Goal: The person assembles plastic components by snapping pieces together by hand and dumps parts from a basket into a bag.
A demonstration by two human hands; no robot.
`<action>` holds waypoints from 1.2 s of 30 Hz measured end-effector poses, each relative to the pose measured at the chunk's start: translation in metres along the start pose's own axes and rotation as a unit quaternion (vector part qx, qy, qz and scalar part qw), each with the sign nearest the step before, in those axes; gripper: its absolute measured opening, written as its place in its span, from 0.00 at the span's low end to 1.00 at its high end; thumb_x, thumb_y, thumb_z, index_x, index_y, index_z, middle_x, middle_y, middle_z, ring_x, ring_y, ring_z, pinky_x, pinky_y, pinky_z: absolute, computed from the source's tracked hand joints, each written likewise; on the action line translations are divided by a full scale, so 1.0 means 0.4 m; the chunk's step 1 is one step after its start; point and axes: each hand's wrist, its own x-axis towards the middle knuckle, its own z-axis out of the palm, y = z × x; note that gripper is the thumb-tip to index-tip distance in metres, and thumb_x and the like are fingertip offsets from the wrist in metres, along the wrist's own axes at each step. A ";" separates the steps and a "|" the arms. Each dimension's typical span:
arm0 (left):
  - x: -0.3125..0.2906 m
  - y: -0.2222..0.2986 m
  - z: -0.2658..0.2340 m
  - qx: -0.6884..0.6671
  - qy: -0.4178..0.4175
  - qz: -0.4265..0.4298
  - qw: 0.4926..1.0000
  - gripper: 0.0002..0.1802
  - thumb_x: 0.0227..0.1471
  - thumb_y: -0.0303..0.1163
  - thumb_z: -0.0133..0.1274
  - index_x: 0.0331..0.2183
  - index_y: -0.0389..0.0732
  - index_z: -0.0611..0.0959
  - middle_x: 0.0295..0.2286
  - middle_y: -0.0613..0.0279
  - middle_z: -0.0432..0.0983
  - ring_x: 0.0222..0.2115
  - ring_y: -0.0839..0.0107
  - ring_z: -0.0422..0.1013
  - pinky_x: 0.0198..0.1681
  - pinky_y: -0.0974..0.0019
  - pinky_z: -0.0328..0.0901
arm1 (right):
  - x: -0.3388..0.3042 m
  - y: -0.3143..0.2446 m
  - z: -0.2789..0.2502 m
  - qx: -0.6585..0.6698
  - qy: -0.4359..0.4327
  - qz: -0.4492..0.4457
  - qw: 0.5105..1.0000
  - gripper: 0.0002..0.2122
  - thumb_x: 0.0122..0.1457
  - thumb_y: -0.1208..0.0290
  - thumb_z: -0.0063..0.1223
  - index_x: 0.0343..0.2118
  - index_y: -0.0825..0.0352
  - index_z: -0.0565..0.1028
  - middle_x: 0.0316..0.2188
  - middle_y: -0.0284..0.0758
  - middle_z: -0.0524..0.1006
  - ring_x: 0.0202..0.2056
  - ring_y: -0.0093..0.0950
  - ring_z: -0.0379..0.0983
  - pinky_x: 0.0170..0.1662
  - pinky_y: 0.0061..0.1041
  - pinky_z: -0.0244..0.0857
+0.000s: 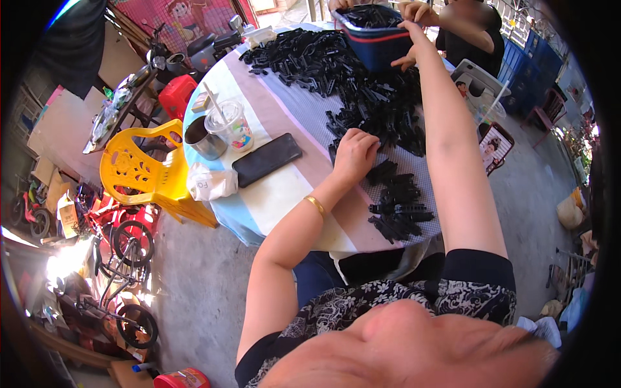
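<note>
My left hand (pixel 356 155) rests on the round table with its fingers curled, beside a heap of small black plastic pieces (pixel 304 61). Whatever may be inside those fingers is hidden. Stretched to the far side, my right hand (pixel 410 48) holds the right side of a dark blue basket (pixel 375 50), its fingers at the rim and side. Black pieces fill the basket, which is above the far edge of the heap. Another person's hands (pixel 417 11) are also at its rim. Nearer me lie several small bunches of black pieces (pixel 398 204).
A black phone (pixel 267 160), a metal cup (pixel 206 139), a plastic cup with a straw (pixel 231 126) and a white packet (pixel 212 182) are on the table's left. A yellow chair (pixel 139 165) stands beside it. Another phone (pixel 495 147) shows a lit screen at right.
</note>
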 end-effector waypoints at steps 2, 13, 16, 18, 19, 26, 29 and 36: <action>0.010 0.012 0.007 -0.012 0.002 -0.016 1.000 0.08 0.37 0.24 0.55 0.27 0.36 0.78 0.26 0.57 0.75 0.31 0.57 0.68 0.37 0.61 0.64 | 0.036 0.016 -0.044 -0.017 -0.032 -0.003 0.999 0.27 0.40 0.66 0.56 0.45 0.66 0.59 0.49 0.55 0.55 0.53 0.63 0.42 0.46 0.64 0.53; 0.026 -0.114 -0.077 -0.358 0.133 -0.322 0.866 0.29 0.55 0.49 0.40 0.50 0.35 0.64 0.46 0.55 0.61 0.43 0.66 0.63 0.40 0.65 0.65 | -0.192 0.089 -0.243 0.123 -0.137 -0.039 0.982 0.14 0.45 0.79 0.47 0.36 0.73 0.62 0.37 0.50 0.63 0.44 0.61 0.58 0.45 0.72 0.45; 0.025 -0.122 -0.123 -0.422 0.131 -0.334 0.832 0.38 0.52 0.58 0.38 0.53 0.39 0.59 0.52 0.54 0.54 0.50 0.61 0.56 0.50 0.55 0.57 | -0.291 0.109 -0.318 0.117 -0.170 -0.072 0.976 0.17 0.45 0.78 0.46 0.40 0.73 0.60 0.39 0.52 0.63 0.42 0.60 0.61 0.43 0.72 0.48; 0.057 -0.105 -0.140 -0.475 0.099 -0.353 0.800 0.41 0.49 0.63 0.37 0.55 0.44 0.58 0.54 0.55 0.50 0.53 0.60 0.50 0.54 0.51 0.50 | -0.345 0.121 -0.394 0.107 -0.194 -0.091 0.971 0.19 0.45 0.79 0.46 0.43 0.74 0.61 0.41 0.51 0.66 0.41 0.53 0.65 0.44 0.69 0.51; 0.080 -0.093 -0.146 -0.477 0.085 -0.359 0.797 0.42 0.48 0.65 0.37 0.55 0.46 0.57 0.54 0.56 0.50 0.54 0.59 0.49 0.54 0.51 0.49 | -0.377 0.129 -0.427 0.102 -0.199 -0.095 0.970 0.19 0.45 0.79 0.46 0.43 0.74 0.62 0.40 0.49 0.68 0.41 0.49 0.67 0.45 0.65 0.54; 0.162 0.180 -0.162 -0.495 -0.061 -0.271 0.823 0.39 0.48 0.65 0.35 0.54 0.47 0.57 0.47 0.62 0.59 0.49 0.67 0.55 0.52 0.52 0.47 | -0.587 0.188 -0.725 0.108 -0.186 -0.051 0.975 0.12 0.47 0.77 0.46 0.36 0.69 0.71 0.33 0.37 0.75 0.38 0.32 0.72 0.45 0.36 0.64; 0.072 0.309 -0.154 -0.447 -0.076 -0.267 0.850 0.32 0.51 0.60 0.37 0.51 0.50 0.62 0.38 0.70 0.66 0.43 0.72 0.63 0.48 0.53 0.55 | -0.695 0.187 -0.891 0.079 -0.230 -0.033 0.969 0.14 0.48 0.76 0.45 0.40 0.72 0.69 0.38 0.41 0.74 0.40 0.33 0.72 0.48 0.33 0.63; -0.227 0.551 -0.091 -0.623 -0.231 -0.241 0.707 0.49 0.48 0.60 0.43 0.58 0.43 0.40 0.57 0.57 0.38 0.58 0.64 0.41 0.57 0.56 0.42 | -0.907 0.188 -1.120 -0.090 -0.028 -0.008 0.995 0.09 0.46 0.75 0.46 0.31 0.71 0.72 0.31 0.39 0.75 0.31 0.30 0.74 0.40 0.28 0.68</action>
